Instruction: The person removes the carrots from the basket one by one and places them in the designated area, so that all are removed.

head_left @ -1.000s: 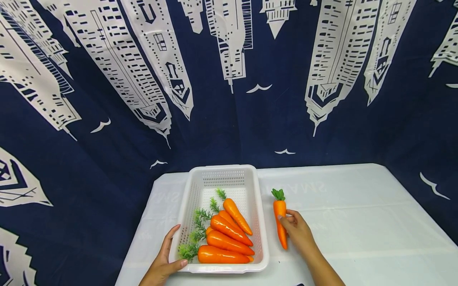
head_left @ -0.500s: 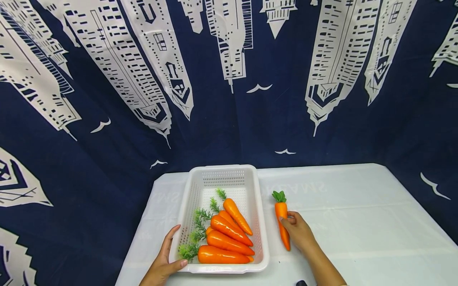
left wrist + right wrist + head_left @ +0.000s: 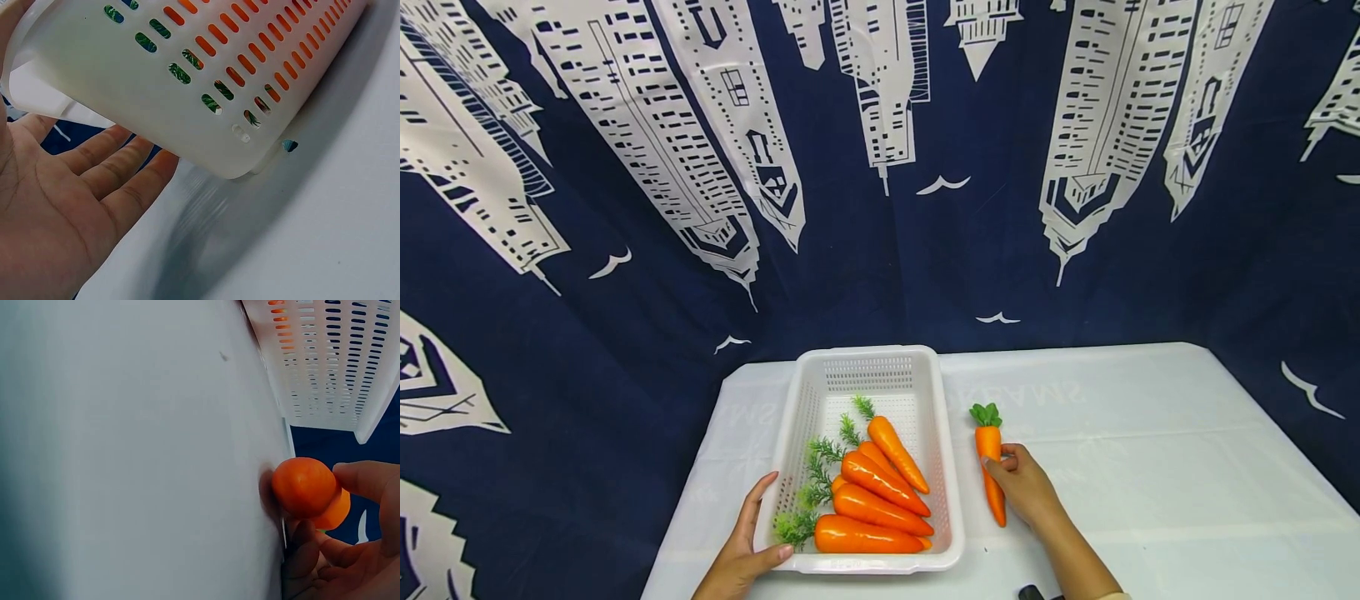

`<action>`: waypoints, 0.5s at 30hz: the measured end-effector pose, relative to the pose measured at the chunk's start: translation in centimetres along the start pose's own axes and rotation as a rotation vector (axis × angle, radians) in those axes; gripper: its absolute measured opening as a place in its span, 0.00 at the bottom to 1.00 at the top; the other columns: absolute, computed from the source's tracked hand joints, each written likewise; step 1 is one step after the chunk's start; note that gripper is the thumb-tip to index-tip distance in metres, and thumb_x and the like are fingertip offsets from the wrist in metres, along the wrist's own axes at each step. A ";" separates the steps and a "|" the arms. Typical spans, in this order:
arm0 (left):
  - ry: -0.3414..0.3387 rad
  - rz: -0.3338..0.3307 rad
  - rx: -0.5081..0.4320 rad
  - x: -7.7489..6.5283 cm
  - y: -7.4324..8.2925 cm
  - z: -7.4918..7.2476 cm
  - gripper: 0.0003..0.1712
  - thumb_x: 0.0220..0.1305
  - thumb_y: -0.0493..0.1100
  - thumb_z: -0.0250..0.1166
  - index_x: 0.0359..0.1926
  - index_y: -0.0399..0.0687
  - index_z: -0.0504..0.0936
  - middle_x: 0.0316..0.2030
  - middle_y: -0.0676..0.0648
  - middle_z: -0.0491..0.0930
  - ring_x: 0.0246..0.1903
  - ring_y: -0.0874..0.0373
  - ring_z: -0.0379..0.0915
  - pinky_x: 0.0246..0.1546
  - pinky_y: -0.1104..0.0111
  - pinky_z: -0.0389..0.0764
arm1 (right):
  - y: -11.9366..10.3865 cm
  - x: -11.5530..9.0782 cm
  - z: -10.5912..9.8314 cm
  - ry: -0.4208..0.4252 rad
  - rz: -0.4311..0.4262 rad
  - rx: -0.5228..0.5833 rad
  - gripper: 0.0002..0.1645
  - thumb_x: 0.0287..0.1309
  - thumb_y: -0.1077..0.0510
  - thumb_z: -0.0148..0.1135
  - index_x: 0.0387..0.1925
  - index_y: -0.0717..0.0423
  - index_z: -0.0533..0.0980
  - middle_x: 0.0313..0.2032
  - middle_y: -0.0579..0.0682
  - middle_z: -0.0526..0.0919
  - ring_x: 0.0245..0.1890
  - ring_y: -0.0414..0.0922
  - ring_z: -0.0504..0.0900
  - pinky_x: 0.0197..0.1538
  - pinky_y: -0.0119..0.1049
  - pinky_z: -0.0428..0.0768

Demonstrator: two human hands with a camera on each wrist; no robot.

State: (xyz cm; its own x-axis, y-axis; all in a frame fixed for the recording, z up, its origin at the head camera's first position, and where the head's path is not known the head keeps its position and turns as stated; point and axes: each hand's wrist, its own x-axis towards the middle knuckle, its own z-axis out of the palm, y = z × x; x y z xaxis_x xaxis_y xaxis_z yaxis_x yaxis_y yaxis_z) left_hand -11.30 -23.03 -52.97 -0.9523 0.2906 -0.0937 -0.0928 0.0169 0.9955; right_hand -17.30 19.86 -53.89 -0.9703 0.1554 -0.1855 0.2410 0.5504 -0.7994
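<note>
On a white tabletop (image 3: 1150, 475), the right hand (image 3: 1028, 485) grasps a leafy-topped carrot (image 3: 989, 440) at mid-body, fingers opposite thumb, just right of a white basket (image 3: 949, 467) holding more carrots (image 3: 883, 479). The left hand (image 3: 743, 546) braces the basket's near-left corner, fingers extended, not clenched. A light mid-body pinch should suit this smooth taper; steady bracing should stop the basket sliding.

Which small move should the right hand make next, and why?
Probably it should raise the single carrot toward the white basket: the right hand holds this carrot just beside the basket, the other carrots lie inside, and the left hand touches the basket's near left corner, perhaps steadying it.
</note>
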 end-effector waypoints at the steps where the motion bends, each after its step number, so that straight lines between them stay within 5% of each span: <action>1: 0.001 0.001 -0.001 0.0 0.0 0.0 0.58 0.59 0.32 0.69 0.80 0.58 0.43 0.78 0.37 0.17 0.73 0.33 0.04 0.58 0.22 0.21 | 0.0 0.0 0.0 0.000 0.001 -0.004 0.33 0.68 0.45 0.60 0.63 0.65 0.69 0.43 0.56 0.82 0.41 0.47 0.79 0.44 0.37 0.74; 15: 0.004 0.002 0.003 0.1 -0.2 -0.1 0.58 0.60 0.33 0.69 0.81 0.59 0.43 0.78 0.37 0.18 0.74 0.34 0.04 0.58 0.22 0.22 | 0.2 0.1 0.1 0.001 -0.016 -0.023 0.34 0.67 0.47 0.61 0.62 0.69 0.69 0.41 0.57 0.80 0.39 0.47 0.78 0.40 0.36 0.76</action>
State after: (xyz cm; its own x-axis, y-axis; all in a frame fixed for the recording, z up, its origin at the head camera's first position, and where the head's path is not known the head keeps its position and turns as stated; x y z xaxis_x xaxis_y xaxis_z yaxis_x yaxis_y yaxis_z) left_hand -11.38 -23.07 -53.20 -0.9537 0.2864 -0.0917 -0.0899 0.0196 0.9958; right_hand -17.39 19.88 -54.16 -0.9739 0.1474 -0.1725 0.2262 0.5715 -0.7888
